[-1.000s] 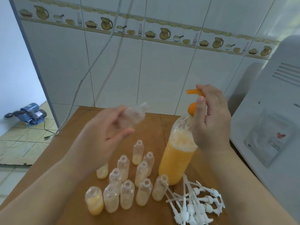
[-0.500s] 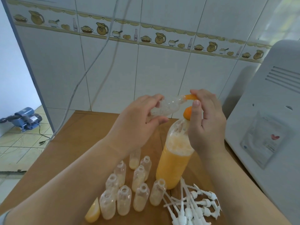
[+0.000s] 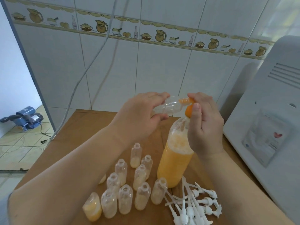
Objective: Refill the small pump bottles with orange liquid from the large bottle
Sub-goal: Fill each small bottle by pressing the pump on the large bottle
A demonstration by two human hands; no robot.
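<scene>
Left hand (image 3: 139, 114) gripping small clear plastic bottle (image 3: 167, 106) sideways onto orange pump spout (image 3: 186, 100); right hand (image 3: 204, 125) pinching pump atop tall orange-filled bottle (image 3: 174, 161)

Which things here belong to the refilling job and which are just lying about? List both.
Job: large bottle, small bottle in left hand, right hand on orange pump, open small bottles, white pumps.
Lying about: blue water pump, white appliance, hanging cable.

Soft, bright daylight, glare on the upper-right tiles (image 3: 279, 15), wide-angle bending at edges, slight overall softness.
</scene>
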